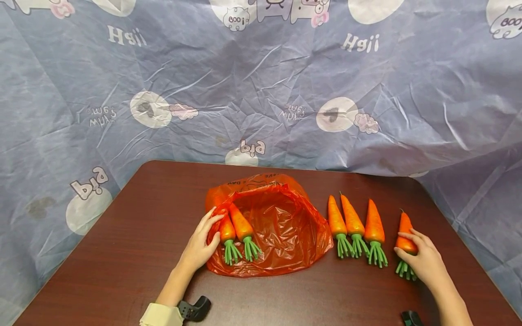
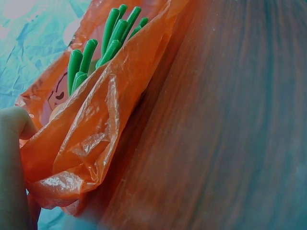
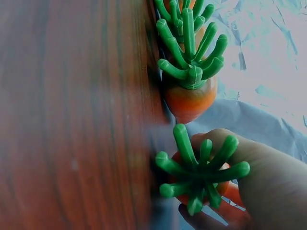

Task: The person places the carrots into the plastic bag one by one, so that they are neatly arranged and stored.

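Observation:
A red plastic bag (image 1: 281, 235) lies on the table with its mouth spread toward me. Two artificial carrots (image 1: 240, 222) with green stems rest inside at its left. My left hand (image 1: 199, 243) holds the bag's left rim between thumb and fingers; the left wrist view shows the thumb side at the film and green stems (image 2: 112, 36) poking above it. At the right, my right hand (image 1: 424, 256) grips another carrot (image 1: 404, 224) around its thick end, tip pointing away. Its green stems (image 3: 201, 172) face the camera in the right wrist view, fingers partly hidden behind them.
Three more carrots (image 1: 373, 222) lie side by side between the bag and my right hand, tips away from me. The brown wooden table (image 1: 122, 253) has a far edge against a patterned blue-grey cloth (image 1: 261, 81) hanging behind and at both sides.

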`<state>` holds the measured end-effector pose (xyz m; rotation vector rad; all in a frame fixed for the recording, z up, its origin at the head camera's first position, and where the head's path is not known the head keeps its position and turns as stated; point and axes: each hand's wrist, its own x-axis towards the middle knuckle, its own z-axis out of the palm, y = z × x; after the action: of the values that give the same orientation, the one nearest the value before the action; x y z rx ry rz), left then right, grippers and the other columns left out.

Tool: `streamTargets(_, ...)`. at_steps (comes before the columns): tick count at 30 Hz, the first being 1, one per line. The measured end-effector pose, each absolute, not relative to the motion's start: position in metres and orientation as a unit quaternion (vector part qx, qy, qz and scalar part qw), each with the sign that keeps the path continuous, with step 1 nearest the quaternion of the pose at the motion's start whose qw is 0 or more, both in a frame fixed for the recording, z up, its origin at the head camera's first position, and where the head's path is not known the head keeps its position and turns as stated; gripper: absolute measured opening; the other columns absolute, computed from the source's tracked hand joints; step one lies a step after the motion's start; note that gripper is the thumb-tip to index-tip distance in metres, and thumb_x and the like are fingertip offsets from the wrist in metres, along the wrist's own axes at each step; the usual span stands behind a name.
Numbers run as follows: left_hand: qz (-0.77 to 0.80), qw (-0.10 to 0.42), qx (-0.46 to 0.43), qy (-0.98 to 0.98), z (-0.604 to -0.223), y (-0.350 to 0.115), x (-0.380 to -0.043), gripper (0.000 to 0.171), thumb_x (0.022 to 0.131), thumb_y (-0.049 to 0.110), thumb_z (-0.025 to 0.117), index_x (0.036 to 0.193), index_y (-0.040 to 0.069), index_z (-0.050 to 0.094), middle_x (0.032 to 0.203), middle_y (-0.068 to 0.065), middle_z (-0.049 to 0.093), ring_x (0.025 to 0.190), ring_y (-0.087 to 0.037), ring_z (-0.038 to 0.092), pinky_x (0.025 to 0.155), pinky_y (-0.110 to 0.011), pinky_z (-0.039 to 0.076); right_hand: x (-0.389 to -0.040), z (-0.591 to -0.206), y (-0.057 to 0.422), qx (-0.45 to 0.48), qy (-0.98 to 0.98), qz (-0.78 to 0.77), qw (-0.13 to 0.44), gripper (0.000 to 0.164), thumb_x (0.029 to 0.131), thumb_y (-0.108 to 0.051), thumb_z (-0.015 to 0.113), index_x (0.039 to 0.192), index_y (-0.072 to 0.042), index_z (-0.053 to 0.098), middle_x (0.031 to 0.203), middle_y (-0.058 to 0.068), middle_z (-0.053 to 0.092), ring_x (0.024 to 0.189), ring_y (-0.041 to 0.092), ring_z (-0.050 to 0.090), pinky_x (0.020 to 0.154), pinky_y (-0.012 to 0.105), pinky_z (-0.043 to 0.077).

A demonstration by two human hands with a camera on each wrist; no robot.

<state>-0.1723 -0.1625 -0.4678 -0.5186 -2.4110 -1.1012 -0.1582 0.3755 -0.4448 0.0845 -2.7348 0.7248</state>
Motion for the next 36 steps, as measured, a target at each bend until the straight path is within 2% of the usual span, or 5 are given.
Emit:
streamTargets(12,-0.394,0.223,-0.187,-0.872,-0.469,-0.162,-0.172,0.044,0.082,0.006,0.058,0.124,0.017,0.052,0.141,-0.011,0.037,0.125,-0.034,0.042,0.096,-0.055,0.039,-0.155,-0.432,0.362,0.026,-0.951,0.254,0.172,0.040,0.081,-0.020,0.065,0.112,0.003,0.057,0.127,0.034,0.041,0.112,0.054,0.037,0.084,0.062,0.030)
streamTargets(25,-0.390,0.239,-0.198,-0.867,-0.471,-0.163,-0.174,0.044,0.080,0.003,0.059,0.122,0.012,0.053,0.140,-0.012,0.039,0.125,-0.032,0.043,0.097,-0.052,0.038,-0.151,-0.415,0.343,0.038,-0.946,0.266,0.182,0.040,0.081,-0.021,0.066,0.113,0.000,0.057,0.131,0.030,0.041,0.117,0.052,0.036,0.087,0.063,0.029)
streamTargets(36,-0.387,0.227,-0.195,-0.872,-0.470,-0.164,-0.173,0.044,0.081,0.005,0.058,0.124,0.015,0.052,0.141,-0.011,0.038,0.125,-0.032,0.042,0.097,-0.054,0.038,-0.143,-0.394,0.322,0.065,-0.940,0.277,0.190,0.041,0.080,-0.021,0.067,0.114,0.000,0.058,0.133,0.027,0.042,0.120,0.050,0.035,0.087,0.064,0.028)
